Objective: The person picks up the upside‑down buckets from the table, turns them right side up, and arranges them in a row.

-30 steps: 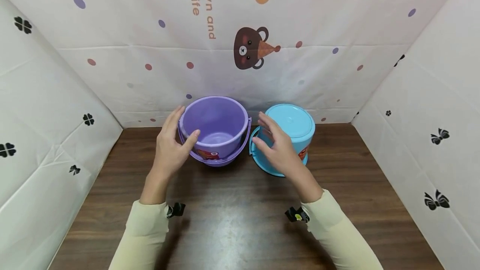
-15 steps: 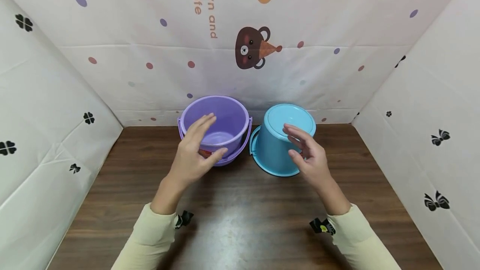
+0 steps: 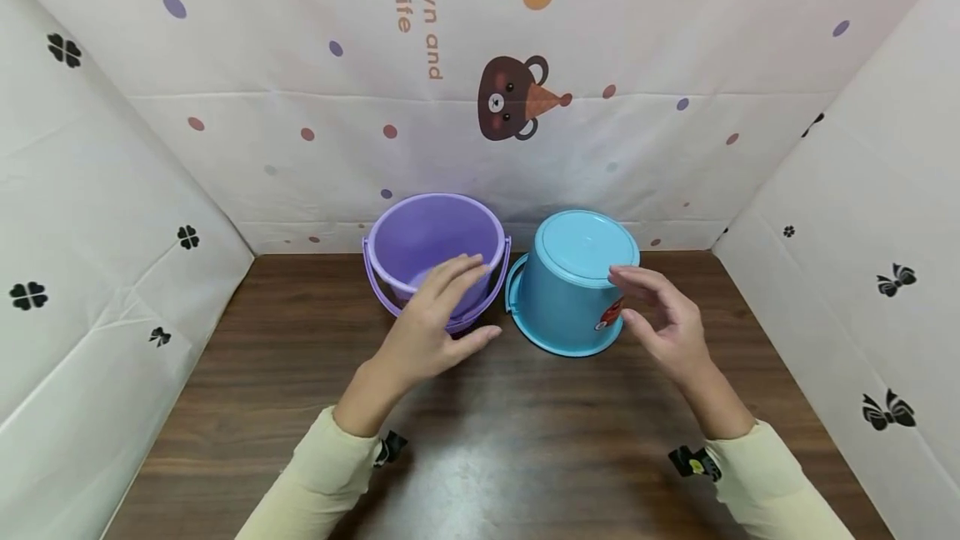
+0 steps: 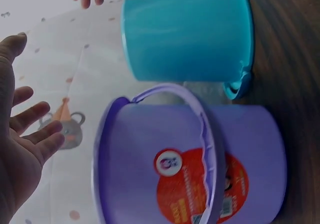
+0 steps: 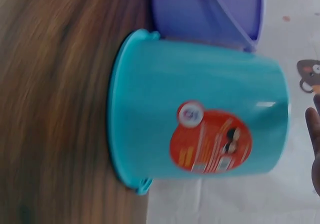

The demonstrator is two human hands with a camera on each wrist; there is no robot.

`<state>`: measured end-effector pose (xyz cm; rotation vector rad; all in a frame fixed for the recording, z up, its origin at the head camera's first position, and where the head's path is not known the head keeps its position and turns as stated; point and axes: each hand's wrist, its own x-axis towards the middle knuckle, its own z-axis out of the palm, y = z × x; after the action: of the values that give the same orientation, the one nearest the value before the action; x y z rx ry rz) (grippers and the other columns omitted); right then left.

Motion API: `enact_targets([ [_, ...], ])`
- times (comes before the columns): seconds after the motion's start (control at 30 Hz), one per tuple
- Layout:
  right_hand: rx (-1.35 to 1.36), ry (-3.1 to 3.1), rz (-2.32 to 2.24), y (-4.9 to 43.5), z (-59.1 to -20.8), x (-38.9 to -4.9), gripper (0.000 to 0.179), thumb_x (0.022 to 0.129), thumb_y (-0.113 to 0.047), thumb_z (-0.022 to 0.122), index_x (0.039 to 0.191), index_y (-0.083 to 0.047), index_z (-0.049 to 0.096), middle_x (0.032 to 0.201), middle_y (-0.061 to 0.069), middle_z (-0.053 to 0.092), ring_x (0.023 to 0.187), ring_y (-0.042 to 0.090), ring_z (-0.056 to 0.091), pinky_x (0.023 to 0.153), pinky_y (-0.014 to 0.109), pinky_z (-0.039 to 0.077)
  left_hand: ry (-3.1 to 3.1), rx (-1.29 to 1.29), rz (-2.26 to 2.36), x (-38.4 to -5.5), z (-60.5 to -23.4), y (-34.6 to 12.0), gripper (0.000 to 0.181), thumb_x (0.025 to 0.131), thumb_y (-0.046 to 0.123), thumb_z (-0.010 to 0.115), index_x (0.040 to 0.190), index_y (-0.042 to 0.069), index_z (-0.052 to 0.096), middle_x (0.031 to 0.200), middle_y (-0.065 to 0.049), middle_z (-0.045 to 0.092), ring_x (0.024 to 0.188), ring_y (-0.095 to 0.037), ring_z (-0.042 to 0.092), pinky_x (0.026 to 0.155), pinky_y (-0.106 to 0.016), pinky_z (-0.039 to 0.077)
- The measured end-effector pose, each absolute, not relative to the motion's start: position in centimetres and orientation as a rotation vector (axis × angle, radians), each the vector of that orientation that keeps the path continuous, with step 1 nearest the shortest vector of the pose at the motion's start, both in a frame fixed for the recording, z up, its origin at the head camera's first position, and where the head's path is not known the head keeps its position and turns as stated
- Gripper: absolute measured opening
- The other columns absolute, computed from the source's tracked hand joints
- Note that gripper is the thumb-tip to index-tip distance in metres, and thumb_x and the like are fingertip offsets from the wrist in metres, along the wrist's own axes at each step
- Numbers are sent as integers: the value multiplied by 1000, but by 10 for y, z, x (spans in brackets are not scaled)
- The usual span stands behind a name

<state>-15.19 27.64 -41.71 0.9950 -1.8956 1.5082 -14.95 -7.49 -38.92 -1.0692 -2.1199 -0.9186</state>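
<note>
An upright purple bucket stands on the wooden table near the back wall, its handle hanging down at the front. To its right a blue bucket sits upside down, base facing up and rim on the table. My left hand hovers in front of the purple bucket, fingers spread, overlapping its front in the head view. At the right front of the blue bucket is my right hand, thumb and fingers apart and holding nothing. A red label shows on the blue bucket in the right wrist view; another label marks the purple one.
A patterned white cloth wall rises right behind both buckets. Side walls of similar cloth flank the table. The brown wooden table stretches in front of the buckets.
Both hands have moved to the right. The left hand has crossed from the purple bucket's left side to its front right; the right hand has passed from the blue bucket's left to its right side.
</note>
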Motion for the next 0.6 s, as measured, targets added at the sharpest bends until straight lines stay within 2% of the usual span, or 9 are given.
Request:
enact_targets([
  [0.2, 892, -2002, 1375, 300, -425, -150, 44, 82, 17, 66, 126, 17, 60, 124, 25, 67, 119, 16, 67, 102, 21, 52, -2089, -1153, -869, -149, -399, -58, 73, 77, 28, 92, 137, 0, 61, 140, -18, 60, 134, -35, 56, 117, -46, 44],
  [0.3, 837, -2059, 1313, 308, -428, -148, 44, 82, 15, 68, 126, 13, 62, 122, 24, 68, 120, 12, 66, 104, 20, 51, -2104, -1187, -851, -148, -404, -51, 72, 77, 30, 92, 135, 1, 62, 138, -17, 60, 134, -33, 56, 117, -43, 44],
  [0.5, 748, -2137, 1209, 319, -436, -146, 46, 75, 19, 71, 121, 14, 64, 115, 31, 66, 117, 5, 64, 103, 14, 48, -2138, -1223, -790, -151, -414, -38, 69, 78, 35, 92, 132, 2, 64, 133, -15, 62, 131, -31, 57, 115, -39, 46],
  [0.6, 723, -2196, 1159, 329, -447, -150, 50, 74, 17, 74, 123, 9, 65, 116, 26, 68, 117, 2, 63, 103, 12, 46, -2161, -1239, -752, -153, -419, -32, 67, 79, 37, 91, 130, 2, 65, 131, -13, 62, 128, -30, 59, 114, -37, 47],
])
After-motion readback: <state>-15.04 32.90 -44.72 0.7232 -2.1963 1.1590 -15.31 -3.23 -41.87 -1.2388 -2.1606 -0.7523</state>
